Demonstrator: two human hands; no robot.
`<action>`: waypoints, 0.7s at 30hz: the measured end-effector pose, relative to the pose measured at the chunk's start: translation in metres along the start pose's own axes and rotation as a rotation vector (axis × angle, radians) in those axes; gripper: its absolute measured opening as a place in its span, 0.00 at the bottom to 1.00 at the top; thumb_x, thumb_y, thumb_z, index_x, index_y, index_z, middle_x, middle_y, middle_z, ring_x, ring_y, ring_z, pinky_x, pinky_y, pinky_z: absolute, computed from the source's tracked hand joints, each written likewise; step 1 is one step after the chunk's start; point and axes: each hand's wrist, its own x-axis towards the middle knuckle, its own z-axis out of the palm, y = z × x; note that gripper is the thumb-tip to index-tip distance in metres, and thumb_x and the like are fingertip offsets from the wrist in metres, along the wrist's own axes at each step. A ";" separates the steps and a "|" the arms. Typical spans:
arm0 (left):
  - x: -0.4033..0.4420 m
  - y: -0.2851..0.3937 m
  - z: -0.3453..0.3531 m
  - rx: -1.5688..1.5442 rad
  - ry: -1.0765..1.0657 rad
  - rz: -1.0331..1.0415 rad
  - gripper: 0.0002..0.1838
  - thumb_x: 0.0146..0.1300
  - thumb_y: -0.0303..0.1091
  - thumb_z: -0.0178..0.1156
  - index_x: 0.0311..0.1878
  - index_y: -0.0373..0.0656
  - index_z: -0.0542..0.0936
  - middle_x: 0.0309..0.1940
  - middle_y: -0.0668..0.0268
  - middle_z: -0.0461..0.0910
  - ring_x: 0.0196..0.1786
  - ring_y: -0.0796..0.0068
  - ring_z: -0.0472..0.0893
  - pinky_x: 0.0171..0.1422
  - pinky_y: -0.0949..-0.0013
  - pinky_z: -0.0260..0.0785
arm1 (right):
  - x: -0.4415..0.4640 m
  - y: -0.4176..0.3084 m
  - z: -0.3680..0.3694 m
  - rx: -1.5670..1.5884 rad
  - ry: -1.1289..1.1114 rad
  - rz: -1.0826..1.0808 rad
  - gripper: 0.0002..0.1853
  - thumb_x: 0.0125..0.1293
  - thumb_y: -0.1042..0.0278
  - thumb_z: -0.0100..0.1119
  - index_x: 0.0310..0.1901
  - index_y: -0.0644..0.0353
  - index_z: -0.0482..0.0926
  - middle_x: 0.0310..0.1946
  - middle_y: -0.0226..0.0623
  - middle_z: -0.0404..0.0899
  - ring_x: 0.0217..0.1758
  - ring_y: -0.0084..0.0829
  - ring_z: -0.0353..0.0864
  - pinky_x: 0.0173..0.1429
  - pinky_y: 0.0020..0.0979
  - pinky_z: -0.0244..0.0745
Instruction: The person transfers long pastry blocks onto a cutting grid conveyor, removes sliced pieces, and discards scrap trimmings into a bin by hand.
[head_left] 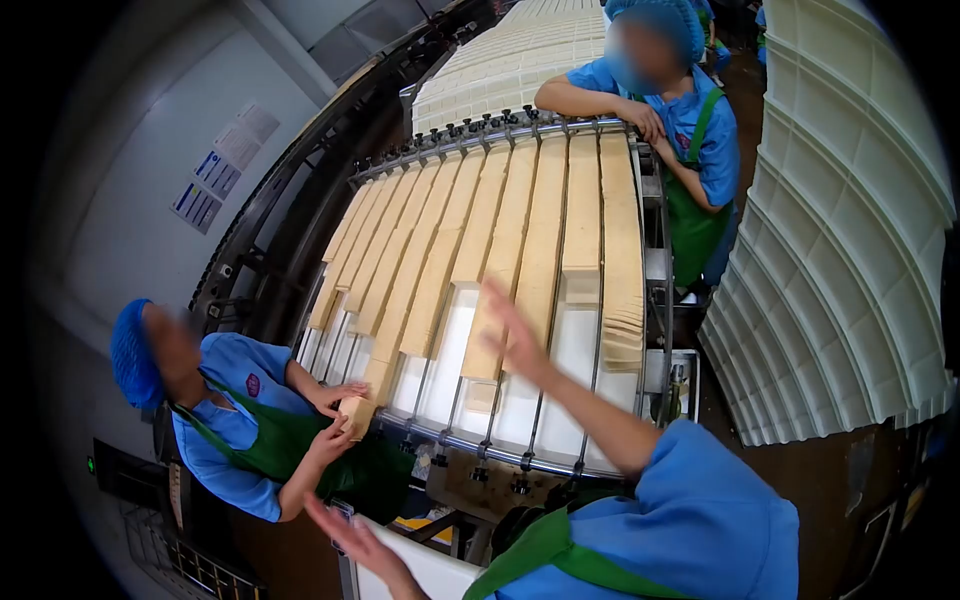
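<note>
My right hand [515,335] is stretched out over a conveyor, fingers apart and slightly blurred, with nothing in it. Below it run long rows of pale yellow, cake-like blocks [490,220]; whether the hand touches one I cannot tell. Low in the view, my left hand [352,540] is held out with its fingers extended and empty, near the conveyor's front end. Metal rods divide the rows, and the white belt [515,410] shows between them. In the rightmost lane, the near end of the row is cut into thin slices [622,335].
At left, a co-worker in a blue cap [140,350] has both hands on a block [357,418] at the belt's edge. Another co-worker [700,140] leans on the far rail [500,133]. Stacked white ribbed trays [840,230] stand to the right.
</note>
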 end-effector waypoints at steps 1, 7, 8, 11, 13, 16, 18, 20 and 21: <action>0.010 0.020 -0.006 0.039 0.083 -0.006 0.32 0.70 0.44 0.43 0.72 0.41 0.50 0.73 0.56 0.49 0.74 0.58 0.49 0.74 0.50 0.41 | 0.016 -0.015 -0.026 0.129 0.068 0.023 0.39 0.68 0.49 0.49 0.72 0.56 0.43 0.75 0.37 0.39 0.77 0.34 0.36 0.76 0.40 0.32; 0.013 0.001 -0.013 0.063 0.265 -0.124 0.28 0.72 0.40 0.41 0.71 0.41 0.53 0.72 0.59 0.51 0.73 0.64 0.53 0.74 0.60 0.45 | 0.027 -0.028 -0.127 0.073 0.319 -0.048 0.39 0.71 0.48 0.42 0.72 0.60 0.38 0.75 0.37 0.36 0.77 0.34 0.34 0.76 0.36 0.32; 0.007 -0.003 -0.007 -0.069 0.231 -0.228 0.29 0.73 0.41 0.41 0.72 0.42 0.50 0.72 0.59 0.50 0.73 0.62 0.53 0.74 0.60 0.46 | 0.022 -0.020 -0.132 0.096 0.364 -0.008 0.36 0.73 0.54 0.42 0.72 0.62 0.39 0.75 0.37 0.38 0.77 0.34 0.35 0.76 0.33 0.33; -0.010 0.007 0.019 -0.222 0.077 -0.419 0.30 0.73 0.41 0.41 0.73 0.44 0.46 0.72 0.57 0.49 0.73 0.60 0.54 0.73 0.60 0.49 | 0.000 0.003 -0.132 0.117 0.401 0.060 0.35 0.73 0.56 0.42 0.72 0.62 0.39 0.75 0.38 0.37 0.77 0.34 0.36 0.76 0.33 0.33; -0.020 0.014 0.037 -0.291 -0.018 -0.454 0.29 0.73 0.39 0.41 0.73 0.44 0.47 0.71 0.54 0.50 0.72 0.59 0.55 0.72 0.59 0.50 | -0.012 0.010 -0.123 0.107 0.425 0.084 0.34 0.73 0.59 0.42 0.72 0.61 0.40 0.75 0.38 0.38 0.77 0.34 0.37 0.76 0.33 0.35; -0.030 0.024 0.054 -0.378 -0.123 -0.417 0.28 0.72 0.40 0.43 0.72 0.47 0.51 0.67 0.54 0.57 0.66 0.62 0.65 0.67 0.60 0.58 | -0.026 0.022 -0.105 0.086 0.467 0.294 0.32 0.68 0.69 0.51 0.70 0.59 0.52 0.73 0.40 0.46 0.76 0.34 0.45 0.74 0.34 0.46; -0.031 0.032 0.057 -0.418 -0.220 -0.434 0.27 0.73 0.40 0.43 0.71 0.46 0.52 0.66 0.53 0.60 0.62 0.63 0.69 0.63 0.63 0.62 | -0.035 0.031 -0.095 0.002 0.406 0.326 0.27 0.67 0.70 0.50 0.67 0.58 0.59 0.72 0.40 0.49 0.74 0.34 0.49 0.71 0.31 0.51; -0.035 0.032 0.063 -0.445 -0.302 -0.441 0.23 0.73 0.38 0.43 0.68 0.41 0.57 0.56 0.54 0.70 0.49 0.69 0.78 0.53 0.70 0.68 | -0.044 0.042 -0.082 -0.115 0.360 0.344 0.17 0.65 0.74 0.52 0.56 0.60 0.74 0.68 0.39 0.56 0.69 0.30 0.59 0.64 0.27 0.62; -0.036 0.033 0.062 -0.442 -0.302 -0.442 0.23 0.73 0.38 0.43 0.68 0.41 0.57 0.56 0.54 0.70 0.49 0.69 0.78 0.53 0.70 0.68 | -0.047 0.044 -0.074 -0.113 0.361 0.347 0.17 0.65 0.74 0.52 0.56 0.60 0.74 0.68 0.39 0.56 0.69 0.30 0.59 0.64 0.27 0.62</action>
